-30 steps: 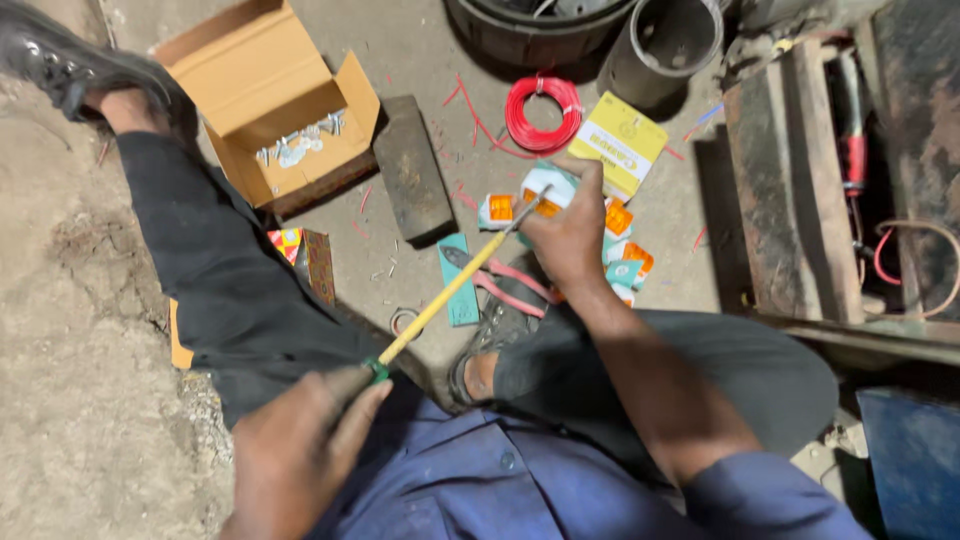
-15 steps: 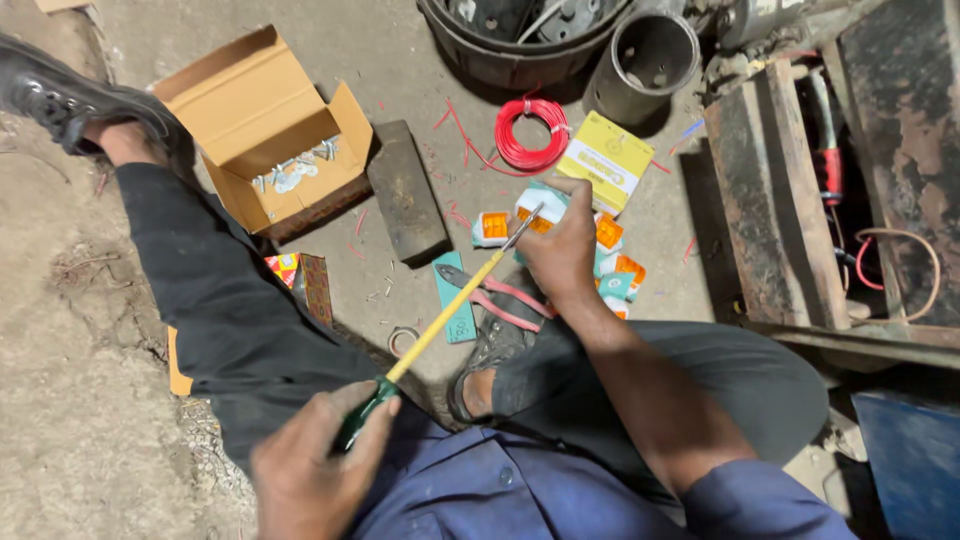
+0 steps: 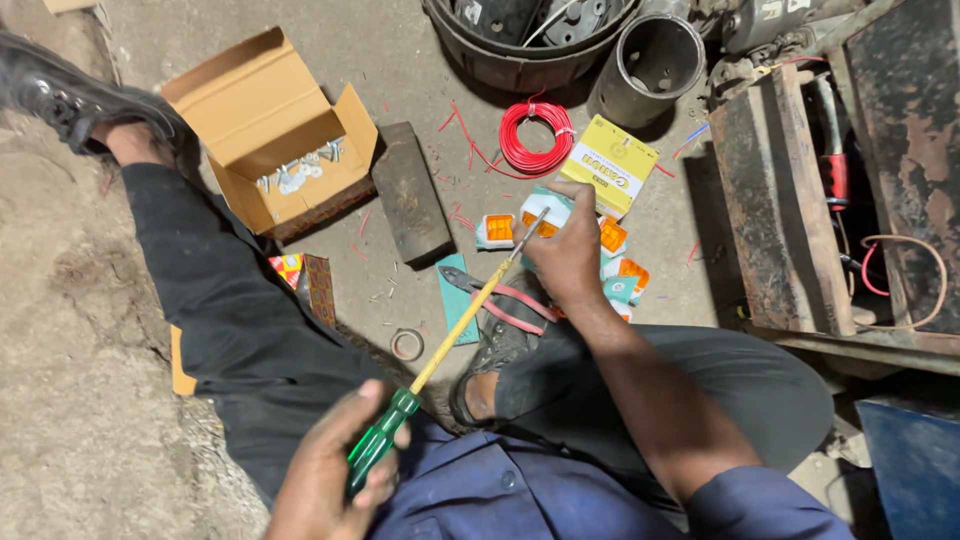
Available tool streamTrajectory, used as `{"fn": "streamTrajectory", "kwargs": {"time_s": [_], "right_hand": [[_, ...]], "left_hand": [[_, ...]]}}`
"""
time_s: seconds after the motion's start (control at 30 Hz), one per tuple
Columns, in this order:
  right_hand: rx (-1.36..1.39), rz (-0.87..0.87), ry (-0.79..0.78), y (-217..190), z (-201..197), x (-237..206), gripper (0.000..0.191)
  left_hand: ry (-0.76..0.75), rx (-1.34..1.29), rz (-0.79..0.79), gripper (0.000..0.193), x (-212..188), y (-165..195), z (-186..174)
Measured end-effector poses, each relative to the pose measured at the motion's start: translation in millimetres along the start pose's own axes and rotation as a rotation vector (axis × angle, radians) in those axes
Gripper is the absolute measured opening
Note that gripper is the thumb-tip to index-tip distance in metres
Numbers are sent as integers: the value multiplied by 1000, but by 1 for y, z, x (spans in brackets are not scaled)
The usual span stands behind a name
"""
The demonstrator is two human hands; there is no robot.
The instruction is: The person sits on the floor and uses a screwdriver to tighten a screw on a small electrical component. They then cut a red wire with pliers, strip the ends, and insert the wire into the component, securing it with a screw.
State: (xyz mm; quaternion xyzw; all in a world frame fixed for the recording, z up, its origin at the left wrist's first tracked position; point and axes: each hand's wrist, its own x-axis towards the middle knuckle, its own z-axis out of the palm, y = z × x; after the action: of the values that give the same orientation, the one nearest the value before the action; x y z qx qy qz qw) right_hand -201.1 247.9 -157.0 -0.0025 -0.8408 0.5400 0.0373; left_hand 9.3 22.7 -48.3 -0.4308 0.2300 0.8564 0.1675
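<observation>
Head view: left hand [image 3: 330,480] gripping green-handled screwdriver [image 3: 440,350], shaft running diagonally up-right to small orange-and-white part [image 3: 540,222], right hand [image 3: 568,255] closing on part, nearer, mid-floor

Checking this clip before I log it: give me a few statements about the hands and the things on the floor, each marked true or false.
1. The left hand grips the green handle of a long screwdriver. True.
2. The right hand rests on the cardboard box. False: it is at the small orange and white packets, well to the right of the box.
3. A coil of red wire lies beside the yellow box. True.
4. The cardboard box is shut. False: its flaps are open, and small pale items show inside.
5. The screwdriver's tip points toward the right hand. True.
</observation>
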Motion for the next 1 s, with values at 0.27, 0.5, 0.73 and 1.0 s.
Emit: {"fn": "streamTrajectory", "kwargs": {"time_s": [0.27, 0.5, 0.73, 1.0], "right_hand": [[-27, 38, -52, 0, 2, -1, 66], [-32, 117, -93, 3, 4, -11, 62], [-61, 74, -100, -4, 7, -10, 62], [-45, 77, -106, -8, 3, -9, 64]], "left_hand": [[112, 1657, 1584, 20, -14, 18, 13], [255, 501, 355, 21, -4, 3, -13], [276, 1570, 1366, 23, -10, -12, -27], [372, 1242, 992, 21, -9, -14, -17]]}}
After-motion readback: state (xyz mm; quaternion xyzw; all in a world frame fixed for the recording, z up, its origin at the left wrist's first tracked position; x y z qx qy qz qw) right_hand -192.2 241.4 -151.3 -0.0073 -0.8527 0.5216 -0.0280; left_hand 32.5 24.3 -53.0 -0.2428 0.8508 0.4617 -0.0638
